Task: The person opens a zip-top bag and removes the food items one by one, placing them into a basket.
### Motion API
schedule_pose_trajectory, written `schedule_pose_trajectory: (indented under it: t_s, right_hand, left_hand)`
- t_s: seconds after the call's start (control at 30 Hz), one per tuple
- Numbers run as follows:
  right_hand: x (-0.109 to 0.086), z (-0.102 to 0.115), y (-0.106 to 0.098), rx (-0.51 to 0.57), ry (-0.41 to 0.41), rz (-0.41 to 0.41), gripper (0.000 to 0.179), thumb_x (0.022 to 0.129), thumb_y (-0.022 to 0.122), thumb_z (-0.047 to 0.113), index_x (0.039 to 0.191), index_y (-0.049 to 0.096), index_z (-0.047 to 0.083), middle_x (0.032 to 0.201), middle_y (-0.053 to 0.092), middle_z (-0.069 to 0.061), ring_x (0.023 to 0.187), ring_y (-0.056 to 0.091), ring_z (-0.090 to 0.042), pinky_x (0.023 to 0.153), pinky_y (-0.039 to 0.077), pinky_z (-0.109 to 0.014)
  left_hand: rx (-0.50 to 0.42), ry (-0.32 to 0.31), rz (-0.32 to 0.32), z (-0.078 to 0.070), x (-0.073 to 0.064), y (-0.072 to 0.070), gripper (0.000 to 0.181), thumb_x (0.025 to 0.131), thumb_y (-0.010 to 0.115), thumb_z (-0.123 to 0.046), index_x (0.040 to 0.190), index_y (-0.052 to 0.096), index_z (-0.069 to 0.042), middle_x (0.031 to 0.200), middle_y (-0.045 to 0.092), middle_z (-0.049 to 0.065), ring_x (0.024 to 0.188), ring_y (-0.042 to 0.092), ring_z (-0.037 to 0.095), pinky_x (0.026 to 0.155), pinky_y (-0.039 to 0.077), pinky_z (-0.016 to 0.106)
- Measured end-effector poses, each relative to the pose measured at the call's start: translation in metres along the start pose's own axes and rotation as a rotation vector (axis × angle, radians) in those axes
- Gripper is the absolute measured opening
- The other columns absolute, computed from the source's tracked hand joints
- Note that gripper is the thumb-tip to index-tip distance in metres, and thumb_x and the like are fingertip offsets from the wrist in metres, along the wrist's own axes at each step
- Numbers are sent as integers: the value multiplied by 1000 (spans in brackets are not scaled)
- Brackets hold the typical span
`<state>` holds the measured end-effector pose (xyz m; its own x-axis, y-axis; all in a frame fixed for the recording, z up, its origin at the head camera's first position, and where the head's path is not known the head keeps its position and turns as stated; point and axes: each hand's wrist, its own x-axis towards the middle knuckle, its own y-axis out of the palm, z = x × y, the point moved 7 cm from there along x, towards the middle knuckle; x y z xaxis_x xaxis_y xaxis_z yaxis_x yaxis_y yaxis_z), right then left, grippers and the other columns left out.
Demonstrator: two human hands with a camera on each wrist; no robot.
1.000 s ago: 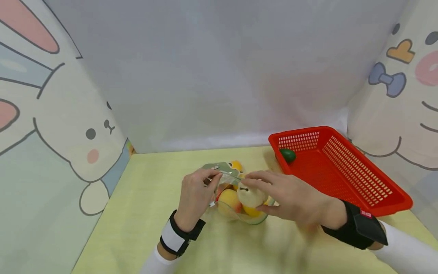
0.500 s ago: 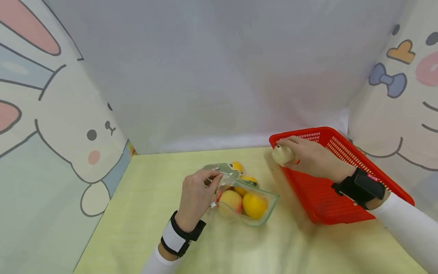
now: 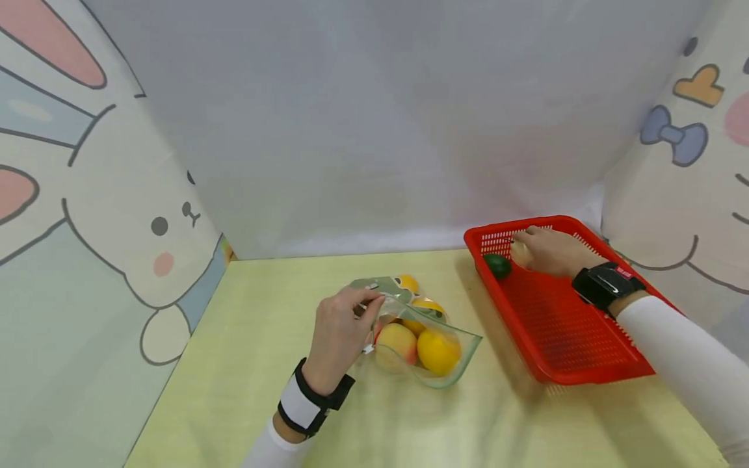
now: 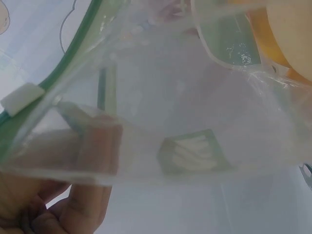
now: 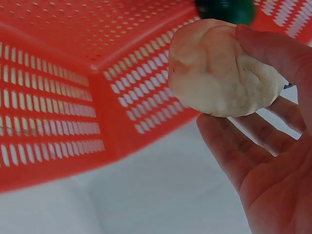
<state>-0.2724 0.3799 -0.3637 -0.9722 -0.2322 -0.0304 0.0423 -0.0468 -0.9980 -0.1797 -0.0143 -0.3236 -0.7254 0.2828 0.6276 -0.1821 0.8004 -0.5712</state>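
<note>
Head view: right grip (image 3: 552, 252) is holding the pale fruit (image 3: 519, 255) by its sides, within the outline of the red basket (image 3: 517, 318), toward the far-left corner, just beside a dark green piece (image 3: 497, 266). Not telling whether it's touching the basket floor. Risk: letting go too high could be sending it knocking into the green piece, since the two are sitting so close. Left grip (image 3: 341, 327) is pinching the clear bag (image 3: 466, 343) at the left end of its open mouth. A yellow fruit (image 3: 439, 352) and a peach-coloured fruit (image 3: 396, 344) are lying right at that opening, so a tug on the edge could be rolling one out onto the surface (image 3: 234, 357).

Left wrist view: fingers (image 4: 100, 146) are showing through the film, a white slider (image 4: 22, 100) is sitting on the green edging nearby. Film is looking thin and floppy; if the pinch is loosening, the mouth could be sagging shut. Exact fingertip contact is staying unclear, film is hazing it.

Right wrist view: thumb is pressing one side of the pale fruit, fingers are backing the other, palm is standing clear. Likely slip cause: tips doing all the holding on a rounded shape. Fruit itself is looking cream-coloured, lumpy, softly creased, with faint pinkish patches, small dark specks and a dark stem (image 5: 288, 86) poking out toward the hand.
</note>
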Motion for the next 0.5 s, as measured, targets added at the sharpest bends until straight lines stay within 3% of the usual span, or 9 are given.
schedule_pose_trajectory:
  t_s: [0.13, 0.2, 0.37, 0.5]
  right_hand:
    - [14, -18, 16, 14, 26, 18, 52, 104, 58, 20, 147, 53, -8, 143, 57, -39, 132, 53, -57, 114, 41, -73]
    - [20, -24, 23, -31, 13, 8, 45, 104, 57, 17, 140, 59, -9, 137, 61, -38, 127, 58, -56, 112, 44, -71]
    - [26, -31, 37, -153, -27, -12, 24, 101, 60, 12, 116, 67, -5, 116, 69, -31, 105, 67, -47, 97, 58, -63]
    - [26, -33, 44, -90, -9, -22, 11, 100, 60, 12, 96, 65, 4, 95, 66, -20, 87, 62, -36, 81, 59, -52]
  left_hand:
    - [4, -3, 1, 0, 0, -1, 6, 89, 83, -4, 95, 82, -2, 85, 80, 10, 62, 72, 15, 59, 58, 19]
    - [7, -4, 1, 0, 1, -1, 6, 89, 83, -4, 94, 82, -2, 85, 80, 10, 62, 72, 15, 59, 58, 19]
    - [8, -3, 3, 0, 2, -1, 6, 89, 83, -4, 94, 82, -2, 85, 80, 10, 61, 72, 15, 58, 57, 18]
    - [1, -1, 8, 0, 1, -1, 5, 89, 82, -5, 94, 82, -2, 85, 80, 10, 61, 71, 15, 58, 56, 17]
